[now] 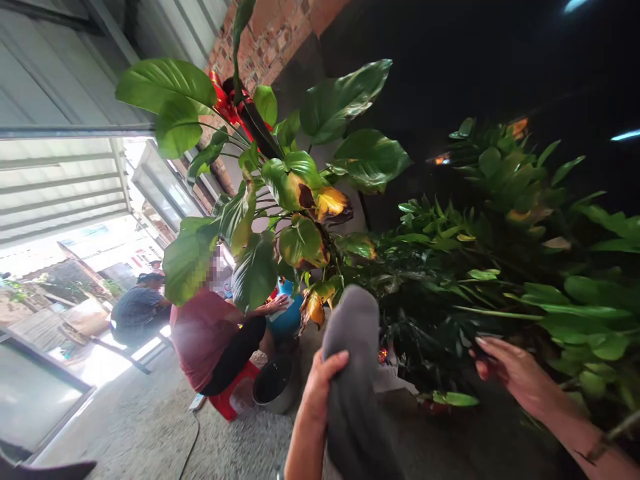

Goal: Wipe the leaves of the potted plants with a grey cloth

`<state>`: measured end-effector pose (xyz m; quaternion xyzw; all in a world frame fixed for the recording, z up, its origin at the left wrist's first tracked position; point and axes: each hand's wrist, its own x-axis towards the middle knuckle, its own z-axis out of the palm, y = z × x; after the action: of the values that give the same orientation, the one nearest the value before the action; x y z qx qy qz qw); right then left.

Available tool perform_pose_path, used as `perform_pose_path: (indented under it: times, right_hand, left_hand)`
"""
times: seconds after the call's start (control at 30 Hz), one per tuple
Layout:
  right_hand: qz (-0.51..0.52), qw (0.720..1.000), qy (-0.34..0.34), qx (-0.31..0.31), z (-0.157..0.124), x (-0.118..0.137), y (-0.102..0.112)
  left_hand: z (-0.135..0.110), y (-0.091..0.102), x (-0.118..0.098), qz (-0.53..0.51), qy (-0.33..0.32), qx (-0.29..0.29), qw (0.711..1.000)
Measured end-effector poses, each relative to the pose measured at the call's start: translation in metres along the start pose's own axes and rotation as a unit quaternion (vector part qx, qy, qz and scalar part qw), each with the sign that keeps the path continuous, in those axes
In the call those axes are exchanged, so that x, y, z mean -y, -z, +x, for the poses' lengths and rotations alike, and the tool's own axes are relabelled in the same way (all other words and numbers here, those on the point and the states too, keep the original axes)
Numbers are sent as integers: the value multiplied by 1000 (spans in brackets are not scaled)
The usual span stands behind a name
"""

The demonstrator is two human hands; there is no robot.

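My left hand (320,387) is closed around a grey cloth (350,373) that stands up from my grip at the bottom middle. My right hand (505,370) reaches in among the dark green leaves of a low bushy plant (450,280); its fingers are stretched out and nothing shows in them. Above the cloth rises a tall potted plant (280,180) with big broad leaves, some of them yellow and brown (330,203). A red bow (225,100) is tied near its top.
A person in a red shirt (205,333) sits on a red stool (233,400) to the left, beside a dark metal bowl (275,383) and a blue container (287,317). Another person (137,310) sits farther back by the bright doorway. More leafy plants (575,267) fill the right side.
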<state>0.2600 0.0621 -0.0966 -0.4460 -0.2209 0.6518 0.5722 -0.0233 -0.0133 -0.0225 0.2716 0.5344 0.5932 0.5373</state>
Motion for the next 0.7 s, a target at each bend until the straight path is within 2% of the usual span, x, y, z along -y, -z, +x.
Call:
perform_pose_path:
  times: [0.07, 0.1, 0.13, 0.2, 0.27, 0.33, 0.37, 0.43, 0.5, 0.57, 0.63, 0.7]
  right_hand:
    - [5, 1000, 7, -8, 1, -3, -2]
    - [6, 1000, 13, -11, 1, -5, -3]
    - [6, 1000, 20, -12, 1, -7, -4]
    - [4, 999, 31, -10, 0, -8, -5]
    - [1, 1000, 27, -8, -1, -6, -4]
    - [-3, 1000, 8, -6, -3, -1, -2]
    - [-4, 1000, 0, -2, -4, 2, -1]
    - [1, 1000, -7, 1, -4, 6, 1]
    - [10, 1000, -1, 0, -5, 9, 1]
    - [15, 1000, 4, -4, -5, 8, -1]
    - [19, 1000, 8, -3, -6, 6, -3]
    - [21, 1000, 12, -1, -6, 4, -5]
  left_hand:
    - [12, -17, -23, -29, -39, -16, 999]
    - [18, -25, -25, -35, -41, -20, 998]
    - [24, -33, -20, -30, -28, -21, 999]
    - [27, -43, 6, 3, 31, -5, 999]
    - [20, -43, 39, 44, 95, 39, 994]
    - [6, -35, 58, 60, 130, 108, 984]
    - [-1, -29, 58, 57, 134, 132, 981]
    - [-10, -20, 43, 42, 114, 148, 981]
    - [-9, -18, 17, 9, 66, 112, 991]
    - [1, -24, -1, -37, 20, 53, 998]
    - [13, -34, 1, -64, 19, 3, 998]
    - [21, -41, 20, -40, 59, -8, 997]
